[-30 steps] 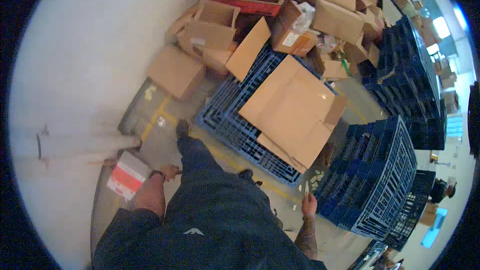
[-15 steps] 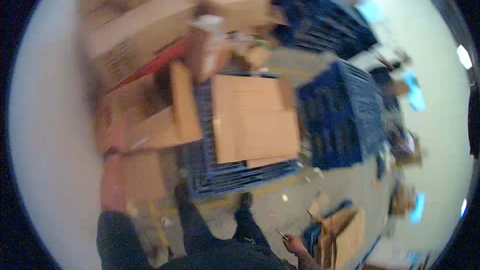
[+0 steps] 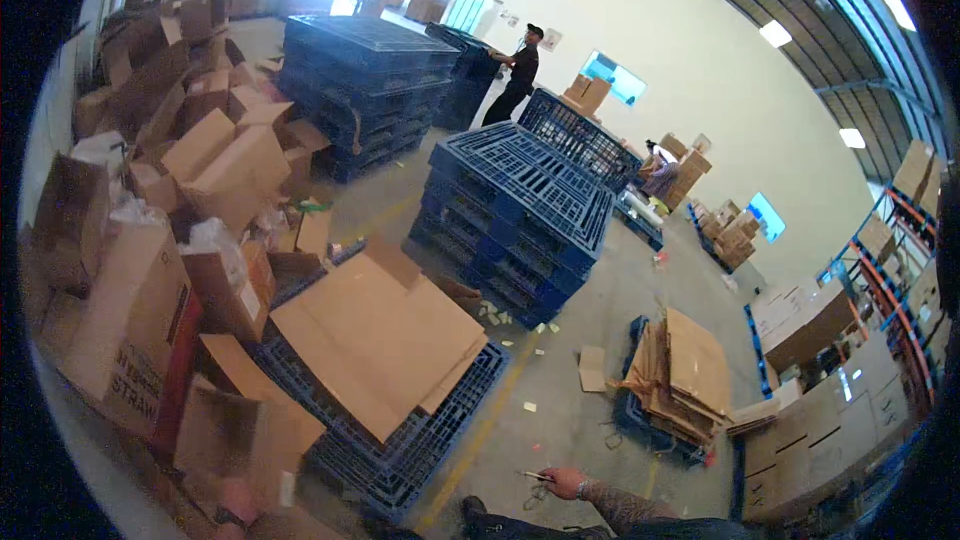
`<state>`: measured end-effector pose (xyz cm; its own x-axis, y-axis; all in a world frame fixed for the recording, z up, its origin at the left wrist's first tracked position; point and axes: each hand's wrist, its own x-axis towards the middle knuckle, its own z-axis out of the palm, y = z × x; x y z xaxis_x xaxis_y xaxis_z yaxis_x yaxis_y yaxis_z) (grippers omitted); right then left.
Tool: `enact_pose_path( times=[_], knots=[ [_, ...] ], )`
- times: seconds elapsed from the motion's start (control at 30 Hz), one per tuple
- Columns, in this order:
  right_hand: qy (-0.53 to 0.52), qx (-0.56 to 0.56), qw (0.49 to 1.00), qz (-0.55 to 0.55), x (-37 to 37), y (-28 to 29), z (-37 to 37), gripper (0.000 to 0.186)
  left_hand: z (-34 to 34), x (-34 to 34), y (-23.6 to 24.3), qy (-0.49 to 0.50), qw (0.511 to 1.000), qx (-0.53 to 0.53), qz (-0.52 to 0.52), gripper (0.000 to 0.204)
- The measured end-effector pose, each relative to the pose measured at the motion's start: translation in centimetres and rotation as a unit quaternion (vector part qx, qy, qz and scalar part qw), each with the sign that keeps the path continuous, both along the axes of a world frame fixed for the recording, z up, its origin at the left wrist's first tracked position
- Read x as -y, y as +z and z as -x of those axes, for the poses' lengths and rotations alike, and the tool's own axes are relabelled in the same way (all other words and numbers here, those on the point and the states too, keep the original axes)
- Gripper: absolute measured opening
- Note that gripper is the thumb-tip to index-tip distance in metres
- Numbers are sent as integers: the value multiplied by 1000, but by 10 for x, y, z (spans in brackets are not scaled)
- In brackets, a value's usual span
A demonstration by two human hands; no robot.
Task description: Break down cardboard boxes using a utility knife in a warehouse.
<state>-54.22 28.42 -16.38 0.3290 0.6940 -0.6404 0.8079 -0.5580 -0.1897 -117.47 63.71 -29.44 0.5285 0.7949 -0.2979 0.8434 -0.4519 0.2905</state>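
Note:
My right hand (image 3: 565, 483) is at the bottom centre, closed around a slim, light-coloured tool (image 3: 532, 474) that points left; its exact kind is too small to make out. At the lower left, my left hand (image 3: 238, 496) lies against an open brown cardboard box (image 3: 215, 430). Its fingers are blurred and partly hidden, so their grip does not show. A long flap (image 3: 262, 395) of cardboard leans beside that box. To the right of it, flattened cardboard sheets (image 3: 380, 330) lie on a blue plastic pallet (image 3: 425, 445).
Open boxes (image 3: 225, 165) pile up along the left. Stacks of blue pallets (image 3: 510, 215) stand ahead, with a person (image 3: 515, 75) beyond. Folded cardboard (image 3: 690, 365) rests on another pallet at right, near large cartons (image 3: 825, 440). Paper scraps (image 3: 530, 407) litter the floor.
My view has swung up and to the right, bringing in the hall, the far wall and the person. My right hand still holds the slim tool; the left stays by the box.

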Motion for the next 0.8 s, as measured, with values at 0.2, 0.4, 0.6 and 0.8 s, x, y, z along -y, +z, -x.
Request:
enact_pose_path(
  times=[0.2, 0.4, 0.6, 0.8],
  knots=[
    [-156, -86, 979, -102, -38, -18, 6, 46, -94, 40, 164, -84, 992, 44, 85, 38],
    [-525, -415, 696, -262, -117, -7, -88, 58, -219, 31, 216, -367, 892, 223, 143, 20],
    [-415, -504, 703, -282, -31, -106, -206, 61, -343, 8, 205, -345, 892, 242, 165, 31],
    [-488, -437, 711, -256, -19, -146, -157, 58, -342, 40, 104, -231, 912, 321, 105, 47]
  ],
)
